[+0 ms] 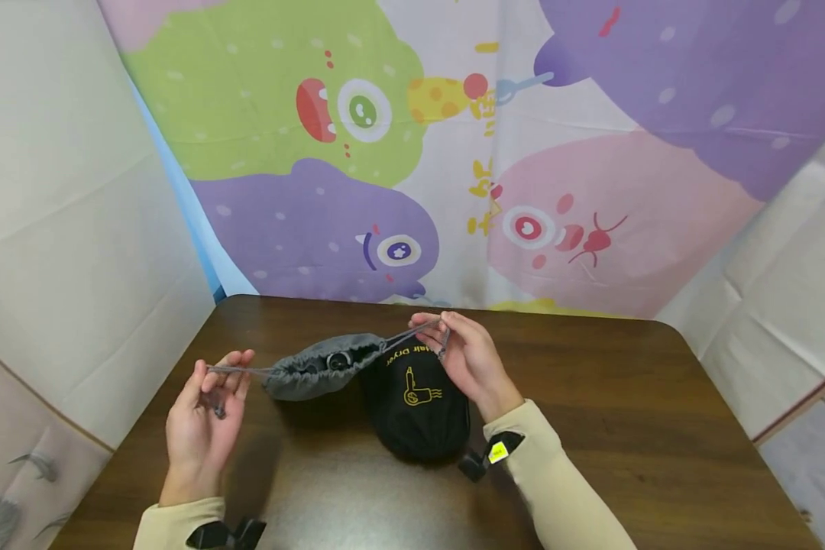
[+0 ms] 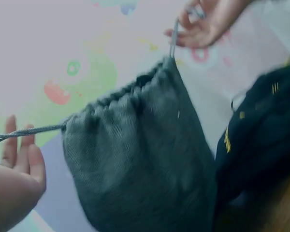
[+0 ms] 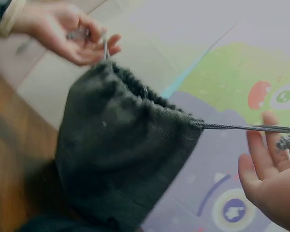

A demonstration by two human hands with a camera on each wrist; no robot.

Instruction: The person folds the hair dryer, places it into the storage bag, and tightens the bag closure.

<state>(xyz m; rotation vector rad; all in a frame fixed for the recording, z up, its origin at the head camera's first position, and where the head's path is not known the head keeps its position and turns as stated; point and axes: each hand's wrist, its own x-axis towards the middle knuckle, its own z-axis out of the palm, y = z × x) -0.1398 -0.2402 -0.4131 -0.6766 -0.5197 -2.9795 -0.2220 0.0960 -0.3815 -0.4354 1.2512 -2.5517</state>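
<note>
A grey drawstring bag (image 1: 309,386) hangs between my hands, its gathered mouth partly open. Inside the mouth a round, shiny dark item (image 1: 339,360) shows; its kind is unclear. My left hand (image 1: 205,428) pinches the drawstring (image 2: 41,129) on the left side, and the knotted ends dangle below the fingers. On the right, my right hand (image 1: 474,363) pinches the opposite drawstring (image 3: 232,127). Both cords are pulled taut. Close under the right hand, a black pouch (image 1: 419,420) with yellow "Hair Dryer" lettering and a dryer drawing rests on the table.
The dark brown wooden table (image 1: 612,428) spreads beneath everything. Behind its far edge hangs a cartoon-monster cloth (image 1: 302,221). White panels (image 1: 76,191) stand at both sides. A small black device is strapped at each wrist.
</note>
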